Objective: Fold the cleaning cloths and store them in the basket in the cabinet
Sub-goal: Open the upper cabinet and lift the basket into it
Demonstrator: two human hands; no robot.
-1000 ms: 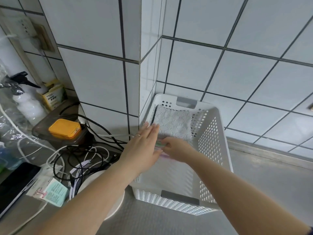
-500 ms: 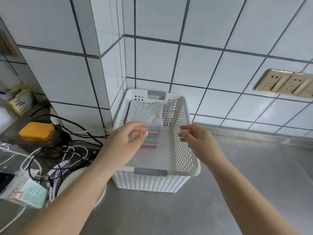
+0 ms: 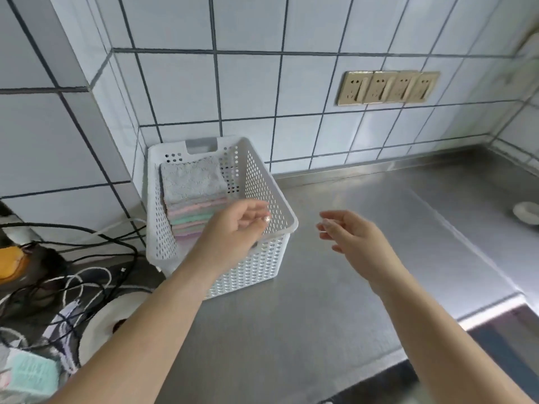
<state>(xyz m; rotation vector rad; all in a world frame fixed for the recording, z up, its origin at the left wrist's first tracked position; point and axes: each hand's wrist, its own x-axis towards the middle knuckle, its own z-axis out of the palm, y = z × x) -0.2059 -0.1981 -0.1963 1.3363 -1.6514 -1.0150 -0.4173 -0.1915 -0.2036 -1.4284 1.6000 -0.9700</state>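
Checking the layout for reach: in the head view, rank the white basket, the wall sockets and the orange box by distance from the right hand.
From the right hand:
1. White basket, just to its left.
2. Wall sockets, up on the tiles.
3. Orange box, far left edge.

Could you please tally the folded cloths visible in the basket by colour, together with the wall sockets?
Grey cloths: 1, on top of the stack
Pink cloths: 2 edges showing
Green cloths: 1 edge showing
Wall sockets: 4
Total: 8. More cloths may be hidden behind the left hand in the basket.
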